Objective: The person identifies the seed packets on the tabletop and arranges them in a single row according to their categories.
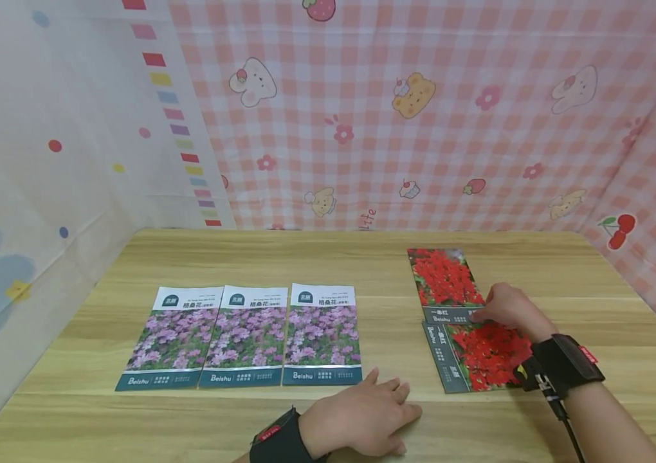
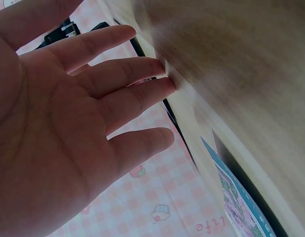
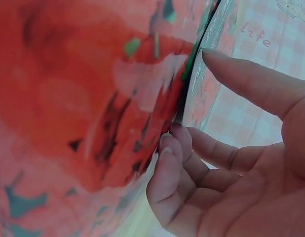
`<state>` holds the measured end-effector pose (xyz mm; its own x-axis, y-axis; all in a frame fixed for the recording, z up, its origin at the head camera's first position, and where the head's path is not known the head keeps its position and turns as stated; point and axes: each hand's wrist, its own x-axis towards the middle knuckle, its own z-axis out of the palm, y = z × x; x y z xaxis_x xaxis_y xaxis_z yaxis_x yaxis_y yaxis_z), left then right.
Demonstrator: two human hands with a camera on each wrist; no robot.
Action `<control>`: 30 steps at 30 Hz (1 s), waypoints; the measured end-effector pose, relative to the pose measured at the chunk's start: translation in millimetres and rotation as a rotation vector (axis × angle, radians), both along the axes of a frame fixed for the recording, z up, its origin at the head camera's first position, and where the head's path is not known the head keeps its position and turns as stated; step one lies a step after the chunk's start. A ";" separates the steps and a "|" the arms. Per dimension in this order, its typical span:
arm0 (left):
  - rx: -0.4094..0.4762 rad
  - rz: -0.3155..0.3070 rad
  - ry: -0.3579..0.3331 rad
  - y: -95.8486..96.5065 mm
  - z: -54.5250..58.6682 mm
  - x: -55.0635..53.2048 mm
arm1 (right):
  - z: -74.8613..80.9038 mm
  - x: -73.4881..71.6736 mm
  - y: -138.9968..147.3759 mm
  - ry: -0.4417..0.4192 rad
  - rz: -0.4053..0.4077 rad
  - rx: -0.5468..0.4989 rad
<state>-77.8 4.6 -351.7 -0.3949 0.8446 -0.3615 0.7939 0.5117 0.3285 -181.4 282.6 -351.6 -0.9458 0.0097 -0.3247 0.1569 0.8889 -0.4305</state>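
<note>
Two red-flower seed packets are at the right of the table in the head view. The upper red-flower packet [image 1: 446,276] lies lengthwise away from me; the lower red-flower packet [image 1: 487,357] is turned sideways just below it. My right hand [image 1: 516,312] pinches the lower right corner of the upper packet, and its wrist is over the lower packet. In the right wrist view the thumb [image 3: 241,74] touches that packet's label, with the curled fingers at its edge. My left hand [image 1: 365,415] rests palm down on the wood, fingers spread, holding nothing.
Three purple-flower seed packets stand in a row at the left: a left packet [image 1: 172,341], a middle packet [image 1: 247,337] and a right packet [image 1: 322,337] near my left fingertips. The wooden table [image 1: 305,257] meets a pink checked cloth [image 1: 328,128] at the back.
</note>
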 end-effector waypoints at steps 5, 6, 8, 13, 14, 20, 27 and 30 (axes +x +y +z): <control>-0.001 -0.002 0.007 0.2 -0.4 -0.2 | -2.7 -0.3 2.5 0.004 -0.018 -0.068; -0.002 -0.001 0.007 0.2 -0.3 -0.2 | -3.1 -0.1 3.1 0.006 -0.021 -0.092; -0.006 0.002 0.010 0.0 -0.3 -0.3 | -3.2 0.7 5.2 0.016 -0.026 -0.139; -0.006 0.023 0.002 -0.3 -0.1 -1.0 | -1.7 4.0 9.7 0.030 -0.055 -0.238; -0.003 0.029 0.001 -0.5 0.0 -1.2 | -1.9 4.2 10.1 0.039 -0.063 -0.255; 0.021 0.053 0.075 -2.7 4.5 -1.1 | -3.1 7.6 13.9 0.087 -0.080 -0.362; 0.044 0.118 0.117 -10.9 14.3 -5.6 | 0.1 10.2 13.2 0.050 -0.112 -0.503; 0.047 0.161 0.116 -15.2 18.4 -9.0 | 2.4 11.8 11.2 0.062 -0.109 -0.534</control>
